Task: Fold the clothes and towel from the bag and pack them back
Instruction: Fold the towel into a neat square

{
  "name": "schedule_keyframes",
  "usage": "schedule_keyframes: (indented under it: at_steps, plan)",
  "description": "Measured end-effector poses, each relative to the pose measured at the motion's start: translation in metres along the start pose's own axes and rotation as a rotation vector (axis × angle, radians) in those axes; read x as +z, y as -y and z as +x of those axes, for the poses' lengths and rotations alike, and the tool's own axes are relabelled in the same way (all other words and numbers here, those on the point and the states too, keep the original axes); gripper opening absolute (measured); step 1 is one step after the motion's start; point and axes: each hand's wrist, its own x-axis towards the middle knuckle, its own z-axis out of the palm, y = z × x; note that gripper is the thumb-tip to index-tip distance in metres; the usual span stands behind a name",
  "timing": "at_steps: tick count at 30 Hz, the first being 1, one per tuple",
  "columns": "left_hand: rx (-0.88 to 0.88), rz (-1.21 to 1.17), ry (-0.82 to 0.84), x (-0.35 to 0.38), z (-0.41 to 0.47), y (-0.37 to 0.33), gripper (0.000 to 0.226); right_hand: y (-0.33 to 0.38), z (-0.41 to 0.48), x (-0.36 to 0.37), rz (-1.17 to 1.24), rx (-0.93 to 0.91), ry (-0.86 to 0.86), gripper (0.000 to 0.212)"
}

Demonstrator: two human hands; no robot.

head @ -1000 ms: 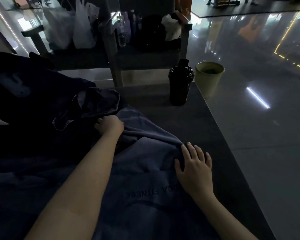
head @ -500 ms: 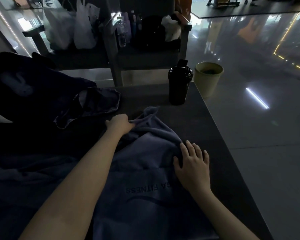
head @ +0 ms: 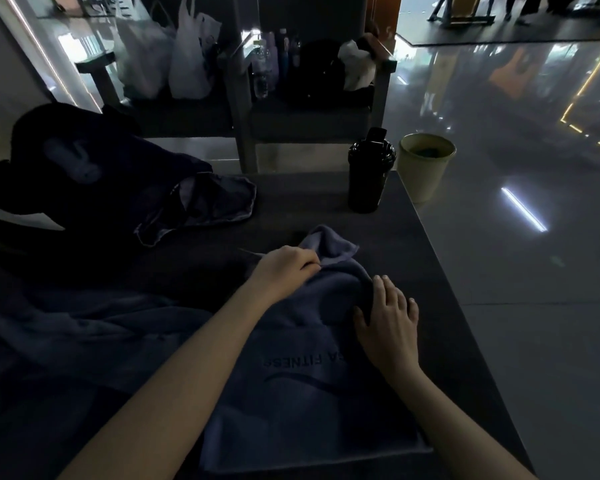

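Towel: blue-grey, spread across the near right part of a dark table, its "FITNESS" lettering upside down to the wearer; the far corner is bunched and turned up.
Left hand: fingers curled, grasping a fold of the towel just below that raised corner.
Right hand: released, fingers straight and spread, palm pressing on the towel's right side against a rolled fold.
Garment: dark, crumpled on the table beyond the left hand, apart from the towel; more dark cloth covers the table's left side, its detail lost in the dim light.
Bag: dark, at the table's far left, touching the garment.
Bottle: black shaker, upright at the table's far right corner.
Bin: pale green, on the glossy floor just beside the bottle.
Backdrop: plastic bags and small bottles on a bench behind the table.
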Motion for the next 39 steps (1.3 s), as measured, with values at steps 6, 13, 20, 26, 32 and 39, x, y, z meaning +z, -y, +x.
schedule_keyframes:
  at_steps: [6,13,20,26,32,39]
  plan:
    - [0.057,-0.043,-0.015,-0.002,-0.014,-0.005,0.022,0.020,0.017,-0.024,0.149,-0.162,-0.096,0.063]
    - [0.011,-0.020,-0.023,-0.021,-0.016,-0.002,0.017,0.027,0.068,-0.038,0.488,-0.077,-0.139,0.018]
    - [-0.307,0.178,-0.051,-0.045,-0.007,0.036,0.015,0.015,0.083,-0.069,0.525,-0.052,-0.286,0.016]
    - [-0.360,0.177,-0.416,-0.086,0.006,0.040,0.013,0.015,0.091,-0.086,0.507,-0.126,-0.419,0.015]
    - [-0.344,0.097,-0.679,-0.128,0.008,0.026,0.017,0.038,0.086,-0.123,0.601,-0.204,-0.581,0.014]
    - [-0.279,-0.006,-0.606,-0.123,-0.028,0.026,0.016,0.028,0.054,-0.130,0.490,-0.282,-0.517,0.013]
